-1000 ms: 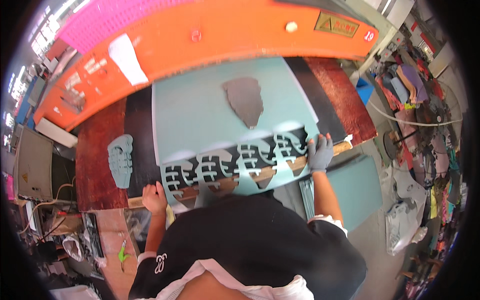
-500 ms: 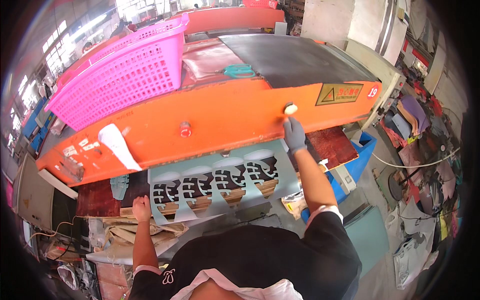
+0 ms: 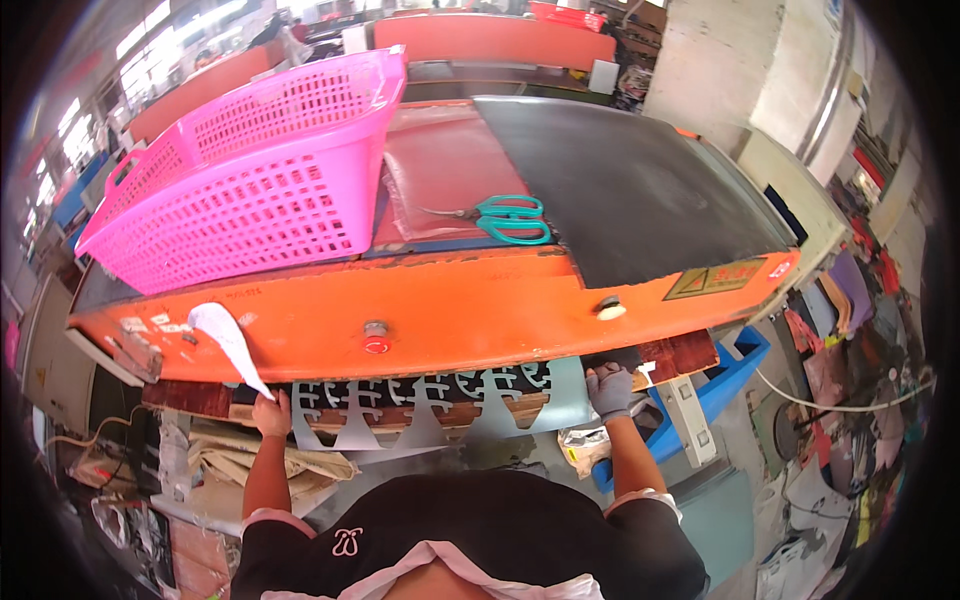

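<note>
The pale teal sheet (image 3: 440, 400), already cut through with rows of comb-like shapes, is held under the overhanging orange press head (image 3: 440, 310), on the dark cutting bed. The bare left hand (image 3: 270, 413) is closed on the sheet's left edge, just below a strip of white paper (image 3: 228, 345) hanging from the head. The right hand (image 3: 610, 390), in a grey glove, is pressed on the sheet's right end, by the wooden board (image 3: 680, 355); whether its fingers are curled around the edge cannot be told.

Compared with half a second ago, the right hand is seen lowered from the white button (image 3: 610, 308) on the press front to the sheet. A second ago the sheet lay far out in the open with a grey cut piece on it; now only its near edge is shown beneath the head. This is judged as the sheet being repositioned with both hands between strokes of the press.

On top of the machine, a pink plastic basket (image 3: 250, 190) is set beside teal-handled scissors (image 3: 510, 218) and a black mat (image 3: 630, 190). A blue bin (image 3: 735, 375) is placed near the right arm.
</note>
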`<state>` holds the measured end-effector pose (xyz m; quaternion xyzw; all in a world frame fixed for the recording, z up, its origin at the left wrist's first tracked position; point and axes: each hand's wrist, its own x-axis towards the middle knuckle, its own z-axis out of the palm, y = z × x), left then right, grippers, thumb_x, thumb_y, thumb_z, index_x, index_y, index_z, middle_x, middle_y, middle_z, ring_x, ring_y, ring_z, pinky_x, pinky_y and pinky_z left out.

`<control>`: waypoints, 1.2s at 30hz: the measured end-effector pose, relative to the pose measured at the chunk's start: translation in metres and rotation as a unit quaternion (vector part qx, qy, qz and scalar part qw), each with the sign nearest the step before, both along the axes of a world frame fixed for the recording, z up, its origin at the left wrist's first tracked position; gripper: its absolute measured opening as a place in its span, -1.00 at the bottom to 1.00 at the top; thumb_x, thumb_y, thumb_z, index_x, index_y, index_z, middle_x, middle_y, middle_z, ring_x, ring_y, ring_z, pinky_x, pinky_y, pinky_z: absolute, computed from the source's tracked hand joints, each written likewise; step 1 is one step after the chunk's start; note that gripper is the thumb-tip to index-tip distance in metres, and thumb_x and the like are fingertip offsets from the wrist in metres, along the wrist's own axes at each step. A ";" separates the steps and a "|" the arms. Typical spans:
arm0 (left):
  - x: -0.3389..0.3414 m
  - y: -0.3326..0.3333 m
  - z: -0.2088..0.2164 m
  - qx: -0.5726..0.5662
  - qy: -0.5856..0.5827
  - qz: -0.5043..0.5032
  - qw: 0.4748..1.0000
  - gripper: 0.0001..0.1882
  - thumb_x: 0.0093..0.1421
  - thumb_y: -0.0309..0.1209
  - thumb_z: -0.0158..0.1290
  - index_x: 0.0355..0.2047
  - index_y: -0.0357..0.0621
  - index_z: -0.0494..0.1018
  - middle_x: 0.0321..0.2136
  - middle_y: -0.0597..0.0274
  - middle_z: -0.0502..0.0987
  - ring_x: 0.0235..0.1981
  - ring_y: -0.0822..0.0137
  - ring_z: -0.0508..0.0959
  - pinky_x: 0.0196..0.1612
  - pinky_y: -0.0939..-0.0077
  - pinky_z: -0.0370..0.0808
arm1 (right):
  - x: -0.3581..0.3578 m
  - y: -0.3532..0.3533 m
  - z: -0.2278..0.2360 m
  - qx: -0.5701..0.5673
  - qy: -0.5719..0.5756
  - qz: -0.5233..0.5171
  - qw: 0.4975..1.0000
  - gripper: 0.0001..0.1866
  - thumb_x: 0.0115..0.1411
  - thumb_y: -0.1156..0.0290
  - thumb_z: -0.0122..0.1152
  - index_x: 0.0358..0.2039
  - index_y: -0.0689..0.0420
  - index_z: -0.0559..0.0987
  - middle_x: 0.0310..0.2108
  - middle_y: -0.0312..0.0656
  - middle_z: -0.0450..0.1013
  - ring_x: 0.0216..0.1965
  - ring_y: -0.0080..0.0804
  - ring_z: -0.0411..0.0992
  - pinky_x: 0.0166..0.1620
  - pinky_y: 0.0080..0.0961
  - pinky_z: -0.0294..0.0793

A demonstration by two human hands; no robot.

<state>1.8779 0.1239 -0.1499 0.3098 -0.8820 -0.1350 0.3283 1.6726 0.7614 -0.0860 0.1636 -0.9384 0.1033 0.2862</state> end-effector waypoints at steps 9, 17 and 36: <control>-0.008 0.007 0.020 -0.040 0.012 -0.057 0.997 -0.67 0.11 -0.25 0.01 -0.69 -0.22 0.38 -0.55 0.01 0.45 -0.39 -0.05 0.46 -0.34 0.05 0.39 | -0.015 -0.003 -0.006 -0.023 0.030 -0.004 0.999 -0.56 0.11 0.11 0.01 -0.75 0.15 0.52 -0.67 0.01 0.43 -0.58 0.02 0.43 -0.42 -0.05 0.39; 0.012 0.018 0.009 -0.073 0.020 -0.082 0.994 -0.65 0.15 -0.26 -0.01 -0.70 -0.22 0.34 -0.55 0.05 0.42 -0.38 -0.02 0.43 -0.31 0.09 0.40 | 0.006 0.009 -0.015 -0.072 -0.011 -0.001 0.997 -0.60 0.08 0.15 0.03 -0.69 0.18 0.57 -0.64 0.05 0.45 -0.53 0.04 0.46 -0.36 -0.07 0.44; 0.261 0.123 -0.020 -0.079 0.111 -0.143 0.980 -0.70 0.04 -0.46 0.05 -0.75 -0.19 0.23 -0.66 0.08 0.30 -0.56 0.01 0.34 -0.52 0.11 0.26 | 0.178 -0.140 0.019 -0.153 -0.136 0.137 0.969 -0.17 -0.05 -0.11 0.28 0.10 0.21 0.31 0.12 0.06 0.22 0.10 -0.04 0.23 0.12 -0.22 0.26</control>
